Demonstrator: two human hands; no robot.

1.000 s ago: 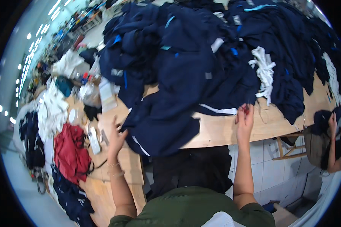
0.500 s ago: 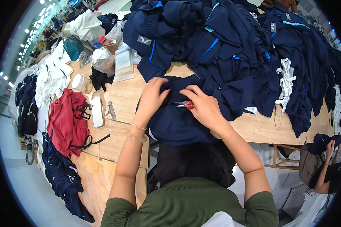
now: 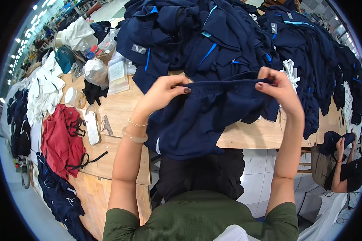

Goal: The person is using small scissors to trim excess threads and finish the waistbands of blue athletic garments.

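A navy blue garment [image 3: 193, 120] hangs between my hands, its waistband spread out sideways over the front of the table. My left hand [image 3: 163, 94] pinches the left end of the band between thumb and fingers. At the other end, my right hand [image 3: 284, 91] is closed on the band too. A bit of red shows among the right fingers, where the thread snips are mostly hidden. A small white patch [image 3: 158, 145] is visible on the garment's lower left edge.
A large heap of navy garments [image 3: 229, 48] covers the far side. To the left lie a red garment [image 3: 63, 136] with black cords, a white phone-like device [image 3: 93, 128], a plastic jar [image 3: 74, 97] and clear bags [image 3: 117, 74]. White strips [image 3: 289, 72] hang at right; another person [image 3: 346, 172] works there.
My hands have moved apart, the right one going right and up. The waistband has been lifted and stretched between them. The red snips, plain before, are now almost covered.
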